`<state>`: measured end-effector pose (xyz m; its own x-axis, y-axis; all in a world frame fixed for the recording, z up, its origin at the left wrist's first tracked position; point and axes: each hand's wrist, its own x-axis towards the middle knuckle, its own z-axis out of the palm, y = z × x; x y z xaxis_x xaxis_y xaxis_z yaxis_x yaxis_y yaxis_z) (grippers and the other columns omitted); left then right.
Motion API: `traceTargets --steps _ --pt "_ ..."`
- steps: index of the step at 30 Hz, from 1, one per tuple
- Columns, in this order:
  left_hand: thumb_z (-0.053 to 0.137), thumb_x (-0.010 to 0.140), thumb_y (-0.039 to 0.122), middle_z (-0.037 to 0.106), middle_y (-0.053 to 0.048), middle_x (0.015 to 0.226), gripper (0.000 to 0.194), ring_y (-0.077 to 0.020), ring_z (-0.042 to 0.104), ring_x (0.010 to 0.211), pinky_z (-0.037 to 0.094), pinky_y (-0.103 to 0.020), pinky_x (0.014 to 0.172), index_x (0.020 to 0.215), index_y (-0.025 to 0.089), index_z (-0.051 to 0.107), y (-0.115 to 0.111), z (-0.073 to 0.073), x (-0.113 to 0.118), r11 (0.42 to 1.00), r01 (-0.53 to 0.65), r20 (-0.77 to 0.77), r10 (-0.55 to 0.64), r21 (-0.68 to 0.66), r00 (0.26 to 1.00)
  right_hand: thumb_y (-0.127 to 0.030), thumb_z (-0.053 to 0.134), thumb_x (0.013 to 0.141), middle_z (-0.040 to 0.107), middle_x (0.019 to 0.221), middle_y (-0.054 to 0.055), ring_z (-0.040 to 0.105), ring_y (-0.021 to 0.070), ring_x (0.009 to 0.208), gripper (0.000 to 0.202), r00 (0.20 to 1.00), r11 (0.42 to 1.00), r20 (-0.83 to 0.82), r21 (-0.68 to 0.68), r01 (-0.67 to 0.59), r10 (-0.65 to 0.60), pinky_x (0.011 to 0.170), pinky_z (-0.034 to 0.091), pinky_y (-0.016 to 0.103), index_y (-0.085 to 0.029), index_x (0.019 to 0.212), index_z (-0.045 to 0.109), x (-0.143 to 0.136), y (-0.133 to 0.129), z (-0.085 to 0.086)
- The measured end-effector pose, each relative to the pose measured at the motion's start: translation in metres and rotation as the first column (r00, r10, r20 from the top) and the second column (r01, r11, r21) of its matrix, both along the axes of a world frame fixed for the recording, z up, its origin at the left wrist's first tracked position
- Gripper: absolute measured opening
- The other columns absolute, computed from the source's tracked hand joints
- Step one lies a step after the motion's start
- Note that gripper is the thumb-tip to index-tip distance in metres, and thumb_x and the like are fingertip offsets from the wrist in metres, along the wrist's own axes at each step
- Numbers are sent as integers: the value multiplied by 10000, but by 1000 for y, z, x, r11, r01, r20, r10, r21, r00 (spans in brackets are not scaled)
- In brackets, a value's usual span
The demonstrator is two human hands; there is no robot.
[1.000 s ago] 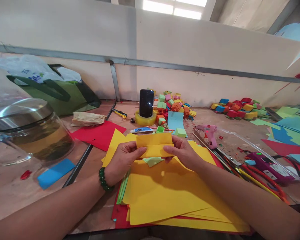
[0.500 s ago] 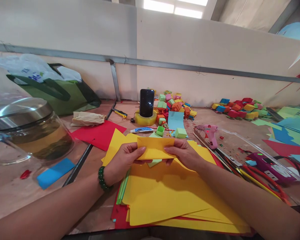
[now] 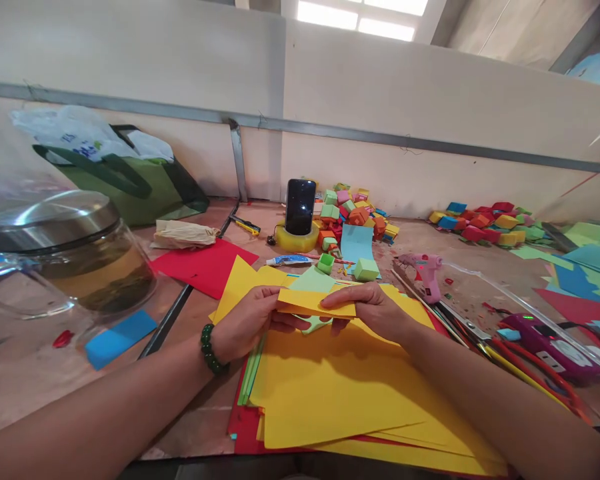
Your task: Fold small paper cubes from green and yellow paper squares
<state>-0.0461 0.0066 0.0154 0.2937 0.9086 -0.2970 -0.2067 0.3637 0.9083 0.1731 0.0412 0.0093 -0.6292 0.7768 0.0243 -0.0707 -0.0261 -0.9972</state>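
Between my two hands is a small strip of folded yellow paper (image 3: 305, 303), held level above a stack of yellow paper sheets (image 3: 330, 393). My left hand (image 3: 253, 320), with a dark green bead bracelet at the wrist, grips the strip's left end between thumb and fingers. At the other end my right hand (image 3: 375, 308) pinches it, its thumb lying along the top face. Some of the fingers are hidden under the strip. Just beyond it lie a pale green paper piece (image 3: 313, 280), an open green paper box (image 3: 325, 263) and a closed light green box (image 3: 366, 269).
A phone (image 3: 301, 207) stands in a yellow tape roll (image 3: 285, 239) before a heap of paper cubes (image 3: 357, 215). To the right are a pink glue gun (image 3: 427, 273), scissors (image 3: 463, 317) and a purple power strip (image 3: 540, 343). A glass teapot (image 3: 95, 267) stands left.
The yellow paper has gone from a taller, upright face to a narrower folded strip. My right thumb has slid inward along it. The whole view has shifted slightly.
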Motion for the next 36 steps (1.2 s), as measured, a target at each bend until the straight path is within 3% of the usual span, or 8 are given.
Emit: traceTargets --steps 9,14,20,23,27,29,31,36 --pt "605 746 287 738 -151 1026 305 -220 732 739 540 -255 658 977 116 706 1 -3 -4 999 38 75 -39 19 996 -72 429 544 735 712 -1 658 96 532 360 1000 999 -15 18 -27 28 582 567 210 -178 690 741 0 4 -1" --pt "568 781 494 755 -151 933 427 -229 726 711 538 -302 715 894 108 709 3 -7 -7 998 68 114 -68 4 991 -91 423 521 716 701 -4 653 105 524 355 999 999 -6 1 32 -32 585 566 237 -183 667 734 0 5 -3" --pt "811 600 488 754 -103 775 419 -182 708 640 533 -235 630 765 129 671 -1 -4 -3 997 44 -91 -39 59 995 -105 455 554 717 796 26 651 124 572 325 997 998 74 62 25 -30 639 566 286 -182 696 736 4 8 -11" --pt "798 609 497 730 -77 697 412 -170 688 589 514 -224 567 741 131 661 -3 -4 0 986 19 -177 10 163 984 -121 474 624 729 920 50 685 193 831 322 986 985 166 169 -35 6 816 538 336 -195 772 750 14 14 -7" --pt "666 754 386 664 -32 583 281 -128 606 523 409 -191 477 629 141 609 -11 -7 7 898 45 -388 143 437 911 -273 574 750 608 1292 53 482 276 1265 327 983 926 168 379 1 -70 1059 369 419 -231 1047 705 17 8 10" --pt "610 778 311 614 -4 532 266 -96 526 489 350 -184 457 572 148 574 -17 -9 12 844 119 -497 188 523 847 -367 617 790 648 1206 66 546 269 1174 387 951 903 268 429 24 -153 978 428 402 -249 1157 652 9 -2 16" --pt "603 769 285 573 20 505 271 -82 478 483 333 -183 459 538 154 550 -22 -9 16 811 170 -543 205 560 814 -403 691 748 707 949 54 624 237 949 339 903 907 416 413 -78 -112 826 485 333 -225 1037 686 0 -12 17" --pt "702 703 356 700 -30 705 213 -148 630 652 493 -224 605 730 148 665 -23 -3 20 875 130 -297 15 465 955 -496 710 715 600 635 -12 525 104 570 347 902 979 422 128 -158 91 557 455 216 -155 732 653 -7 -14 11"
